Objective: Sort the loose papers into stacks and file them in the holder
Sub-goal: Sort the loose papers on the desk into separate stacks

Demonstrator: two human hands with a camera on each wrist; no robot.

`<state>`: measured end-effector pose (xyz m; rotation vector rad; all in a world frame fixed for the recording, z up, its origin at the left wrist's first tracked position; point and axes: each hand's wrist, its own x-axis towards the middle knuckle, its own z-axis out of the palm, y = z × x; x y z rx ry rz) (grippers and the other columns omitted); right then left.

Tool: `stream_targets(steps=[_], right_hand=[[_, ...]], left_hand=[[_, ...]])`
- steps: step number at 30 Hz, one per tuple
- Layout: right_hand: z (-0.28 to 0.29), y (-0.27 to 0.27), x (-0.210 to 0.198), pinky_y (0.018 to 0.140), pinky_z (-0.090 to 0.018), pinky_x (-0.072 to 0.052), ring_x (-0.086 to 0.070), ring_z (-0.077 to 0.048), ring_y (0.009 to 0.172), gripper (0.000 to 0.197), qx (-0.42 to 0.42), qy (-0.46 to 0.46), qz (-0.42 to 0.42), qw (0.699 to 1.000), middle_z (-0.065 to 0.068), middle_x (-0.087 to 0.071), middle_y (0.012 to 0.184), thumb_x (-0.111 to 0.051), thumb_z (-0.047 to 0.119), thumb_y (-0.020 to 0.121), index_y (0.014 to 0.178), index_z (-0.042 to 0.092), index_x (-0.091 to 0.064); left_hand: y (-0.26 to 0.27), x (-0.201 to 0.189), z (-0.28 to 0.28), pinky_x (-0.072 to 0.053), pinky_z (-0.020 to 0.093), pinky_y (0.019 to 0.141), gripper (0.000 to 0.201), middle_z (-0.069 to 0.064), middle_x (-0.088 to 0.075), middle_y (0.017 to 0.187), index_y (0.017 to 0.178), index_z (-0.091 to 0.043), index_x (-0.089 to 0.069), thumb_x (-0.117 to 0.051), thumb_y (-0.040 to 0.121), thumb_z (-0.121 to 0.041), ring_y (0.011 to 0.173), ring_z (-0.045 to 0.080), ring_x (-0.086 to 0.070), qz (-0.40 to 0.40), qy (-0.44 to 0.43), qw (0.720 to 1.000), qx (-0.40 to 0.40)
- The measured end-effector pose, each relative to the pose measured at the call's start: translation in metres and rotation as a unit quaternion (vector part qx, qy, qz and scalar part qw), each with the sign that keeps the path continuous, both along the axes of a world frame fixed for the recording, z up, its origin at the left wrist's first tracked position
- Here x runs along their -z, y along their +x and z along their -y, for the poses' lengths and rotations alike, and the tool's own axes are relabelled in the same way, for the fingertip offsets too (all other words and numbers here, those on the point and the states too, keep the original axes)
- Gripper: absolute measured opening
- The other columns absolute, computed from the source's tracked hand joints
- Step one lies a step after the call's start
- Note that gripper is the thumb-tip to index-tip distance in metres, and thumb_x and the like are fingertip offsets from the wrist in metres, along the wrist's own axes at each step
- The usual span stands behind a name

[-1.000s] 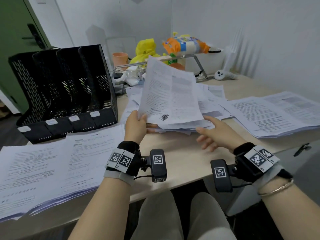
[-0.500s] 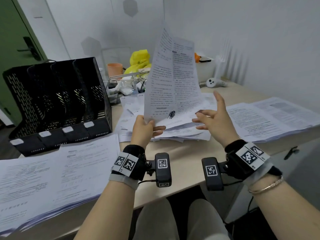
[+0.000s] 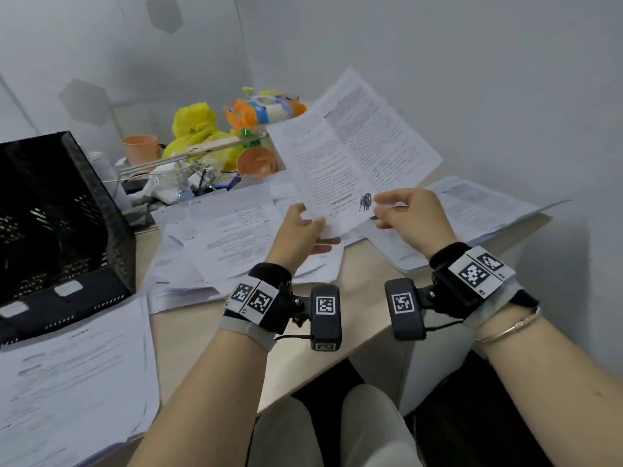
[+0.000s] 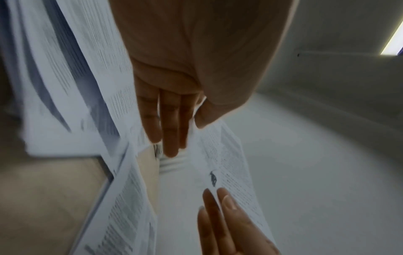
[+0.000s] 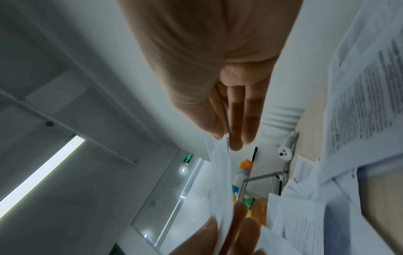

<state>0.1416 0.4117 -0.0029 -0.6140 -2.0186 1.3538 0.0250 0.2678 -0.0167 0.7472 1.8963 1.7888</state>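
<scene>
Fingers of both hands pinch one printed sheet (image 3: 350,156) by its bottom edge, left hand (image 3: 296,234) beside right hand (image 3: 413,219), above loose papers (image 3: 232,237) on the desk (image 3: 202,335).

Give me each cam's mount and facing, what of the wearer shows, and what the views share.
Head: worn on the head, looks forward and down at the desk; both forearms, left hand and right hand show.
Left wrist: looks along the left hand's fingers; right fingertips enter at the bottom.
Right wrist: looks along the right hand's fingers toward the ceiling; left fingertips enter at the bottom.
Shared: all three show the held sheet, pinched by both hands.
</scene>
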Motion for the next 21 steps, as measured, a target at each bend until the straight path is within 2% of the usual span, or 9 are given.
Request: stream_targets(steps=[2, 4, 6, 8, 10, 13, 18, 20, 21], right_hand=[[-0.019, 0.009, -0.003, 0.059, -0.003, -0.045, -0.066, -0.002, 0.063, 0.016, 0.032, 0.007, -0.011, 0.999, 0.003, -0.068, 0.098, -0.065, 0.012, 0.085, 0.100, 0.017, -0.067], [-0.039, 0.018, -0.004, 0.057, -0.003, -0.045, -0.065, 0.001, 0.058, 0.015, 0.062, 0.011, -0.019, 0.998, 0.003, -0.068, 0.099, -0.065, 0.011, 0.086, 0.099, 0.018, -0.068], [-0.055, 0.024, -0.003, 0.055, -0.004, -0.044, -0.066, 0.001, 0.058, 0.021, 0.087, 0.014, -0.022, 0.996, 0.004, -0.065, 0.104, -0.061, 0.006, 0.087, 0.103, 0.018, -0.068], [-0.072, 0.032, -0.002, 0.056, -0.006, -0.046, -0.066, 0.000, 0.058, 0.031, 0.118, 0.016, -0.043, 0.992, 0.003, -0.061, 0.110, -0.055, -0.001, 0.087, 0.107, 0.020, -0.065], [-0.089, 0.040, 0.001, 0.057, -0.008, -0.048, -0.065, 0.000, 0.057, 0.035, 0.143, 0.008, -0.059, 0.988, 0.000, -0.061, 0.108, -0.051, -0.004, 0.087, 0.107, 0.022, -0.064], [-0.109, 0.046, 0.007, 0.058, -0.010, -0.050, -0.064, 0.002, 0.058, 0.021, 0.142, -0.007, -0.049, 0.989, -0.003, -0.065, 0.096, -0.057, 0.002, 0.089, 0.104, 0.014, -0.067], [-0.143, 0.049, 0.025, 0.074, -0.026, -0.058, -0.066, -0.011, 0.067, 0.025, 0.137, -0.025, 0.011, 0.990, 0.003, -0.058, 0.110, -0.063, 0.003, 0.086, 0.109, 0.011, -0.065], [-0.159, 0.054, 0.032, 0.075, -0.030, -0.058, -0.066, -0.011, 0.062, 0.025, 0.168, -0.036, 0.011, 0.985, 0.003, -0.056, 0.111, -0.060, 0.001, 0.087, 0.109, 0.012, -0.065], [-0.168, 0.058, 0.036, 0.071, -0.027, -0.058, -0.065, -0.008, 0.058, 0.025, 0.185, -0.039, 0.011, 0.982, 0.004, -0.056, 0.111, -0.058, 0.000, 0.088, 0.109, 0.012, -0.065]], left_hand=[[0.000, -0.002, -0.022, -0.059, 0.028, 0.068, 0.063, 0.013, -0.063, 0.120, 0.147, -0.020, -0.013, -0.048, 0.096, -0.006, 0.083, 0.019, -0.071, -0.019, 0.018, 1.000, 0.004], [0.005, -0.002, -0.049, -0.058, 0.025, 0.067, 0.073, 0.013, -0.058, 0.127, 0.150, -0.027, -0.008, -0.051, 0.094, -0.005, 0.098, 0.023, -0.067, -0.061, 0.009, 0.998, 0.033], [0.010, -0.004, -0.071, -0.058, 0.023, 0.067, 0.063, 0.012, -0.050, 0.135, 0.148, -0.023, -0.025, -0.051, 0.093, -0.004, 0.106, 0.023, -0.060, -0.107, -0.009, 0.993, 0.050], [0.015, -0.003, -0.095, -0.058, 0.025, 0.071, 0.047, 0.009, -0.050, 0.137, 0.137, -0.014, -0.047, -0.046, 0.093, 0.002, 0.103, 0.019, -0.058, -0.130, -0.015, 0.990, 0.060], [0.022, -0.001, -0.119, -0.058, 0.029, 0.076, 0.042, 0.005, -0.053, 0.136, 0.127, -0.010, -0.057, -0.042, 0.092, 0.006, 0.103, 0.017, -0.058, -0.126, -0.006, 0.990, 0.067], [0.034, 0.003, -0.151, -0.058, 0.027, 0.075, 0.040, 0.004, -0.054, 0.134, 0.125, -0.010, -0.058, -0.043, 0.092, 0.007, 0.105, 0.017, -0.059, -0.111, 0.004, 0.991, 0.077], [0.052, 0.012, -0.194, -0.058, 0.024, 0.075, 0.038, 0.002, -0.052, 0.135, 0.129, -0.012, -0.054, -0.049, 0.094, 0.001, 0.100, 0.016, -0.061, -0.115, -0.017, 0.984, 0.136], [0.056, 0.015, -0.208, -0.057, 0.026, 0.077, 0.040, 0.003, -0.053, 0.132, 0.131, -0.014, -0.052, -0.052, 0.093, -0.002, 0.096, 0.016, -0.062, -0.126, -0.040, 0.977, 0.167], [0.057, 0.016, -0.215, -0.056, 0.025, 0.077, 0.042, 0.005, -0.054, 0.130, 0.132, -0.016, -0.050, -0.054, 0.092, -0.004, 0.094, 0.016, -0.063, -0.134, -0.052, 0.973, 0.181]])
